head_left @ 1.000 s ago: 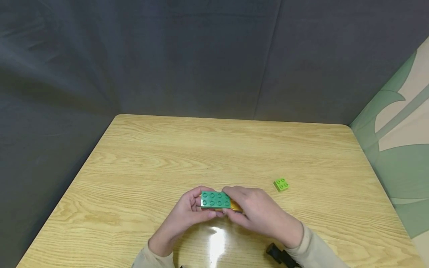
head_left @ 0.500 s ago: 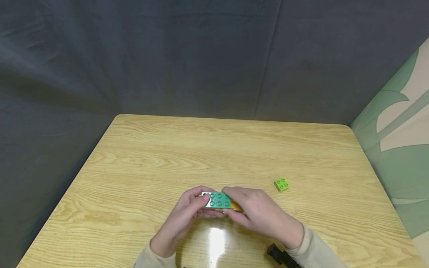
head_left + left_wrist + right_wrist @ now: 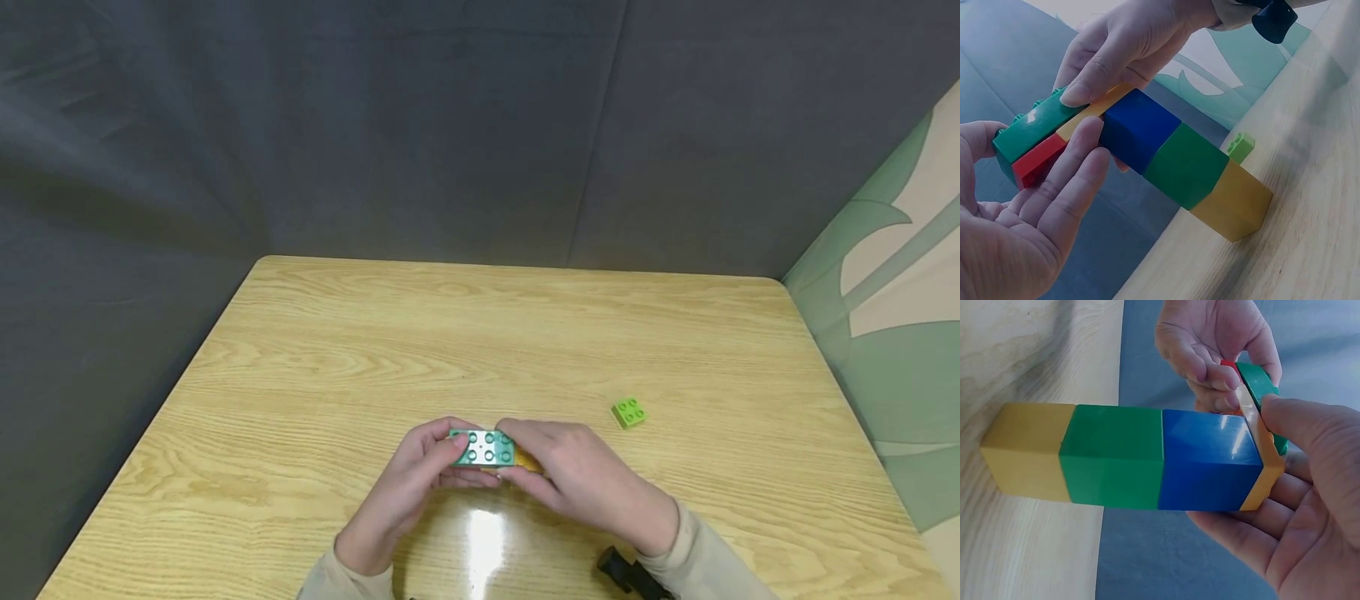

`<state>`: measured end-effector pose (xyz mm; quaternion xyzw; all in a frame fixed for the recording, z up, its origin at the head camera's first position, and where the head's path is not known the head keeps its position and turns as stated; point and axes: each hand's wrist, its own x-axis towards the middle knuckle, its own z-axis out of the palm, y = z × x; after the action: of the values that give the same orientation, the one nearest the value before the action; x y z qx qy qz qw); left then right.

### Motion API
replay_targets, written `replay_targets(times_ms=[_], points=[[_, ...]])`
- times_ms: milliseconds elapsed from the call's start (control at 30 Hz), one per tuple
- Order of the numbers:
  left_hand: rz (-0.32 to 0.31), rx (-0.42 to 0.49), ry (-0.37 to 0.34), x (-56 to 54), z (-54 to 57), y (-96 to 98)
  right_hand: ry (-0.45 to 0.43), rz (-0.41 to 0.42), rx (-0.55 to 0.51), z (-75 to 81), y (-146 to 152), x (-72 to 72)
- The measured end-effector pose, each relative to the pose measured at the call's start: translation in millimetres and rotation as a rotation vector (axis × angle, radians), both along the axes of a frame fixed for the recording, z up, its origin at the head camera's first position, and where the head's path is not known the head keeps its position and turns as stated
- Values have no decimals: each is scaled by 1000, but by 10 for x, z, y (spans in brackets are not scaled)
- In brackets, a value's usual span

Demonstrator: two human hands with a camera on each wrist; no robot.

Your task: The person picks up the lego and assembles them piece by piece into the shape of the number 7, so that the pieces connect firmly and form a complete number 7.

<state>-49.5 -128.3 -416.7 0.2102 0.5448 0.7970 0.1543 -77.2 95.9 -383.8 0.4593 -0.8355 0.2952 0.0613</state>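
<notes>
A dark green studded brick (image 3: pixel 486 450) tops a tower of toy building bricks. Beneath its left end a red brick (image 3: pixel 1040 161) sits beside a flat orange-yellow brick (image 3: pixel 1257 434). Below follow a blue block (image 3: pixel 1210 462), a green block (image 3: pixel 1112 456) and a yellow block (image 3: pixel 1029 453), whose base appears to meet the table. My left hand (image 3: pixel 405 479) pinches the overhanging end, thumb on the studs and fingers under the red brick. With thumb and fingers, my right hand (image 3: pixel 581 467) grips the tower's top around the orange-yellow and dark green bricks.
A lime green brick (image 3: pixel 628 412) lies on the wooden table (image 3: pixel 360 333), right of and beyond the hands. A black device (image 3: pixel 630 575) is at the right wrist. Dark cloth (image 3: pixel 450 125) hangs behind the table, and a leaf-patterned curtain (image 3: pixel 900 375) hangs at the right.
My left thumb has moved from the near side of the bricks up onto the dark green brick's studs. Glare has spread over that brick's top. The right hand keeps its place.
</notes>
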Motion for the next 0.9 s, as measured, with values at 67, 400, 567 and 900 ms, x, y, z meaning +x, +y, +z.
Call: replay_targets(times_ms=[67, 400, 567, 900], points=[[1, -6, -5, 0, 3, -2, 2, 4, -5, -5, 3, -2], [-26, 21, 36, -3, -19, -6, 1, 29, -74, -49, 16, -10], [-20, -2, -5, 2, -8, -14, 4, 26, -96, -86, 25, -6], [-36, 25, -3, 9, -1, -13, -75, 20, -130, -106, 23, 12]])
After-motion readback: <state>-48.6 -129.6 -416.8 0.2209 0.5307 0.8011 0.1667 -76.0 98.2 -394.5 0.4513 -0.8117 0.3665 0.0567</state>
